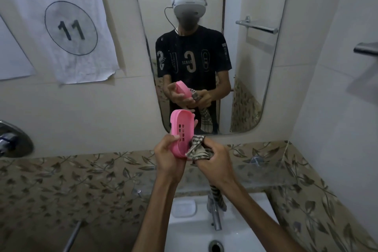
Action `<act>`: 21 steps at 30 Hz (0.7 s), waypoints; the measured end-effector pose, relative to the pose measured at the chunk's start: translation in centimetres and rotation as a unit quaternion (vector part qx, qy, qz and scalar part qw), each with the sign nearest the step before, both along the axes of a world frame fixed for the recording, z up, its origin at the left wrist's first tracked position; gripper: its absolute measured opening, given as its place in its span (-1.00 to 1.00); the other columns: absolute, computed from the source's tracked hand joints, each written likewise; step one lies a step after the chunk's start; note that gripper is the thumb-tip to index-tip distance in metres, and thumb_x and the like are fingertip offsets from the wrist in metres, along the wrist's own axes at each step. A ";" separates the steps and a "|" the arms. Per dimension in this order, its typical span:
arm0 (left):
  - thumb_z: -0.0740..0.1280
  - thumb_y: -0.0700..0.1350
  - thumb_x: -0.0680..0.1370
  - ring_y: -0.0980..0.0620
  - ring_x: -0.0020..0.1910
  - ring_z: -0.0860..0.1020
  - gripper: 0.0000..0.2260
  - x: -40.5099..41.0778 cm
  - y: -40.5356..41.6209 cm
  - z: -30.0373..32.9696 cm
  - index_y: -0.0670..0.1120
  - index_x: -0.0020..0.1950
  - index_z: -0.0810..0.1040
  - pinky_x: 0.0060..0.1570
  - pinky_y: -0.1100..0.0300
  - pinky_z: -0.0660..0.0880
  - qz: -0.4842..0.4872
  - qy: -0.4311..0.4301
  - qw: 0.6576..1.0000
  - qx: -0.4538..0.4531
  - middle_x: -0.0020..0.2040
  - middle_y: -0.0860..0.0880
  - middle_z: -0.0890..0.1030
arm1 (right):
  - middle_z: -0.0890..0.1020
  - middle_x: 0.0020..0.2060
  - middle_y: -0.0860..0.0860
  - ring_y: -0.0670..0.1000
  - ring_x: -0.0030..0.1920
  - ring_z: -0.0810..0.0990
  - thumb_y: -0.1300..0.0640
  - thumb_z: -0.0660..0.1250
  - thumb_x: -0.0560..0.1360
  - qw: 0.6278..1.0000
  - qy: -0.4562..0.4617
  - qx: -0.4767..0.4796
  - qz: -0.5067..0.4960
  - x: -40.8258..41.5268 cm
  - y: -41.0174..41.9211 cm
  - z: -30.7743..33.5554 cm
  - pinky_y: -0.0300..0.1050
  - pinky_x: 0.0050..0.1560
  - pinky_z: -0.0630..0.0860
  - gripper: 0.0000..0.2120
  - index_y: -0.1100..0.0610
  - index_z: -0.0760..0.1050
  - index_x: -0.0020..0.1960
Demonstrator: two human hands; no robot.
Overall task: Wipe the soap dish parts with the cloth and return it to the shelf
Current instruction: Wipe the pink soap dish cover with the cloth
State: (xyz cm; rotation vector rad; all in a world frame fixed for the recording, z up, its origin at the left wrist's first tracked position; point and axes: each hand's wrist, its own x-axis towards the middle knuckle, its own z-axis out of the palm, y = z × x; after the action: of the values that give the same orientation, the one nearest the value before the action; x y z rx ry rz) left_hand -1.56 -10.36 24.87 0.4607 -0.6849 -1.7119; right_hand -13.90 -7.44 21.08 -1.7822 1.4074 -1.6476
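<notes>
A pink soap dish part [181,131] with several slots in its base is tilted up on end in front of the mirror. My left hand [168,156] grips its lower end, thumb on the inner face. My right hand [213,159] holds a bunched checked cloth [196,148] that touches the dish's lower right edge. A tail of the cloth [218,196] hangs down behind my right forearm. A clear glass shelf [266,172] is fixed to the tiled wall at the right.
A white basin [241,237] with a chrome tap [214,215] lies below my arms. The mirror [255,77] reflects a person with a headset. A chrome wall valve [12,139] sticks out at the left, a towel bar [366,49] at the right.
</notes>
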 end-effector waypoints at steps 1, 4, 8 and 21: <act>0.40 -0.10 0.25 -0.31 0.40 0.44 -0.19 -0.2 0.2 -0.1 -0.38 0.48 0.41 0.55 -0.22 0.18 -0.003 -0.001 1.000 -0.002 0.45 -0.44 0.47 | 0.73 -0.24 -0.11 -0.09 -0.26 0.70 0.09 0.54 0.46 1.000 -0.029 0.007 0.003 0.2 0.0 -0.2 -0.08 -0.27 0.65 -0.86 0.01 0.70 0.02; 0.40 -0.11 0.20 -0.28 0.36 0.43 -0.13 -0.1 0.3 -0.3 -0.40 0.49 0.39 0.44 -0.16 0.24 -0.007 -0.034 0.999 0.008 0.49 -0.46 0.39 | 0.72 -0.24 -0.13 -0.11 -0.25 0.69 0.10 0.58 0.47 0.999 -0.040 0.005 -0.012 0.2 -0.1 -0.5 -0.23 -0.29 0.61 -0.86 0.03 0.70 0.00; 0.27 -0.02 0.48 -0.28 0.44 0.50 -0.38 0.6 0.2 0.2 -0.22 0.53 0.42 0.45 -0.21 0.40 -0.088 -0.114 0.990 -0.007 0.45 -0.32 0.53 | 0.67 -0.33 -0.13 -0.10 -0.37 0.59 0.10 0.62 0.45 0.994 0.082 -0.040 -0.065 -1.2 -0.3 -0.3 -0.13 -0.38 0.53 -0.85 0.07 0.66 -0.08; 0.28 0.20 0.55 -0.31 0.22 0.58 -0.39 -0.1 0.1 0.3 -0.20 0.42 0.57 0.36 -0.29 0.45 0.008 -0.111 0.994 0.024 0.33 -0.43 0.57 | 0.41 -0.33 -0.12 -0.06 -0.36 0.37 0.03 0.29 0.56 0.977 0.193 -0.047 -0.082 -2.5 0.4 -0.6 -0.13 -0.33 0.18 -0.82 0.05 0.52 -0.19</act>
State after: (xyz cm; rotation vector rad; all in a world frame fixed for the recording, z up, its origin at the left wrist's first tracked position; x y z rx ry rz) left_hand -1.64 -10.23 25.14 0.6963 -0.7966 -1.6796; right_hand -16.42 -7.05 20.52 -2.1832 1.7052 -1.5209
